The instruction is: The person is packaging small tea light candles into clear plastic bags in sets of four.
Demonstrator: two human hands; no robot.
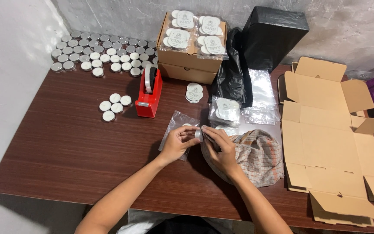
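Note:
My left hand (179, 141) and my right hand (220, 147) meet over the middle of the brown table (66, 151), both pinching one small round silver tin (198, 134) between their fingertips. My right hand also grips a checked cloth (256, 156) that lies bunched under and to the right of it, pressed against the tin. A clear plastic bag (175, 125) lies flat under my left hand. Just beyond the hands sits a bagged pack of white-lidded tins (225, 110).
A red tape dispenser (149, 93) stands behind my left hand. Several loose tins (114, 104) lie left of it, with rows of tins (100, 52) at the back. A cardboard box (191, 56) topped with bagged tins, black bags (265, 39) and an unfolded carton (325, 138) are behind and right.

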